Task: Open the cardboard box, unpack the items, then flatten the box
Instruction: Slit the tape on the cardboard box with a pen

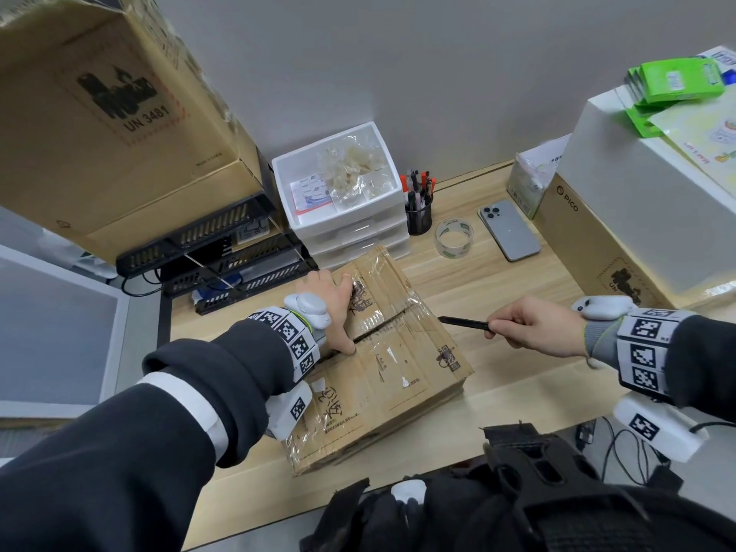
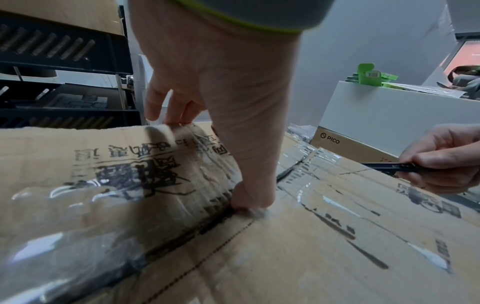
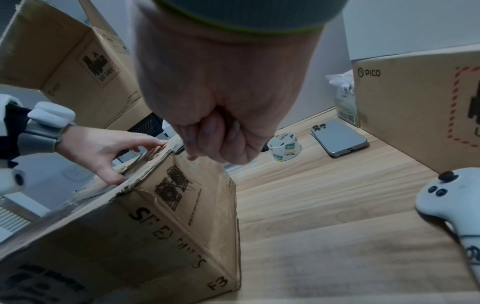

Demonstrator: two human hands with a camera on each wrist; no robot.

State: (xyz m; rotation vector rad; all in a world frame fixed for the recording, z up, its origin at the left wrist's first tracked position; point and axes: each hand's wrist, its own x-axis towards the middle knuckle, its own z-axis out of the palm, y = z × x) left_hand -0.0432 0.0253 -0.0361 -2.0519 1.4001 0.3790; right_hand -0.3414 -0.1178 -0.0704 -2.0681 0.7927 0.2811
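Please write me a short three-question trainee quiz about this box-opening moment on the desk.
1. True or false: the right hand holds a black cutter.
2. Where does the left hand rest? A) on the tape roll B) on the cardboard box C) on the phone
3. Fill in: the box's top flaps are not yet ____ up.

Key: 1 true; 2 B; 3 folded.
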